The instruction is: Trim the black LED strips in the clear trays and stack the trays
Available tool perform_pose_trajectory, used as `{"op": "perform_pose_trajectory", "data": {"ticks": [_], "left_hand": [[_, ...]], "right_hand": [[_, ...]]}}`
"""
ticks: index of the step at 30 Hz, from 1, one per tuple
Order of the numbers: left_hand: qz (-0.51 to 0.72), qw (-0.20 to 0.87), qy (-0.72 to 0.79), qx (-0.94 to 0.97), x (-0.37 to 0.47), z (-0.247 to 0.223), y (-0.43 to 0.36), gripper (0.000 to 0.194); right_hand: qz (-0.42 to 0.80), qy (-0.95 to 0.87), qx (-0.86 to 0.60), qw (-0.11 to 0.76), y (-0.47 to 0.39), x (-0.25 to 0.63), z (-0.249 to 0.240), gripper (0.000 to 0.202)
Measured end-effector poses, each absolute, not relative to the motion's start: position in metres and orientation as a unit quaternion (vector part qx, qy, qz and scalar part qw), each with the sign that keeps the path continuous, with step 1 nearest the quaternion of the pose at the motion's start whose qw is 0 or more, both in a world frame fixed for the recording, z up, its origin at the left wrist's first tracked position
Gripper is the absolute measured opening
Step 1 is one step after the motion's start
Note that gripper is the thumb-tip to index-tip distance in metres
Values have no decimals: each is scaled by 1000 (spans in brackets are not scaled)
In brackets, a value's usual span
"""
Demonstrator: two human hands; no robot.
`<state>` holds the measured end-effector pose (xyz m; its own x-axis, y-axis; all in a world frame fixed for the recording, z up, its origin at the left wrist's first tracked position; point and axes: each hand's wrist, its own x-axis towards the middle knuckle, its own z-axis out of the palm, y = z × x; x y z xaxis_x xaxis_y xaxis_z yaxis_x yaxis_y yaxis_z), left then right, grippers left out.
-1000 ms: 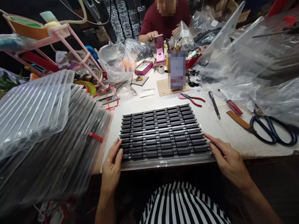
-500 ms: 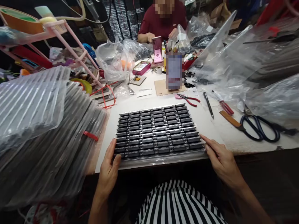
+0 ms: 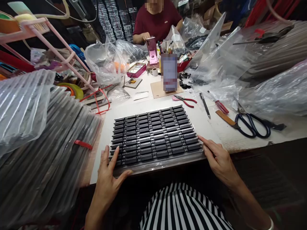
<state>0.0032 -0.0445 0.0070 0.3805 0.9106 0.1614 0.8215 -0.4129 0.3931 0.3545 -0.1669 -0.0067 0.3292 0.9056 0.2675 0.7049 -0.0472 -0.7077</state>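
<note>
Rows of black, fine-toothed pieces (image 3: 157,134) lie side by side on a clear plastic tray (image 3: 165,163) near the table's front edge. I cannot make out exactly what the pieces are. At the tray's left front corner is my left hand (image 3: 107,177), its fingers spread and fingertips by the ends of the rows, thumb along the front. My right hand (image 3: 219,161) grips the right front corner between thumb and fingers. Beyond the tray lie red-handled pliers (image 3: 185,101), a pen (image 3: 205,105) and a screwdriver (image 3: 219,103).
Stacked clear plastic trays (image 3: 48,153) crowd the left, below a pink rack (image 3: 59,54). Dark-handled scissors (image 3: 249,123) lie at right, near plastic bags (image 3: 283,89). A phone on a pink stand (image 3: 153,57) is at the back, where a person in a dark red shirt (image 3: 157,24) sits.
My left hand has loosened at the tray's left edge and spread its fingers, the thumb now further along the front. My right hand keeps its place at the corner. The view has shifted slightly right.
</note>
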Motion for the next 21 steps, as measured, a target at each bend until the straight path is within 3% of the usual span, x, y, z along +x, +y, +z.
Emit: {"op": "perform_pose_trajectory", "data": {"ticks": [5, 16, 21], "left_hand": [[147, 7, 546, 825, 13, 10, -49, 72], [175, -40, 407, 896, 84, 16, -61, 78], [157, -53, 343, 925, 109, 13, -60, 78]], "right_hand": [[112, -566, -708, 408, -165, 355, -7, 35], [151, -570, -699, 405, -159, 380, 4, 31], [40, -581, -769, 263, -112, 435, 22, 26]]}}
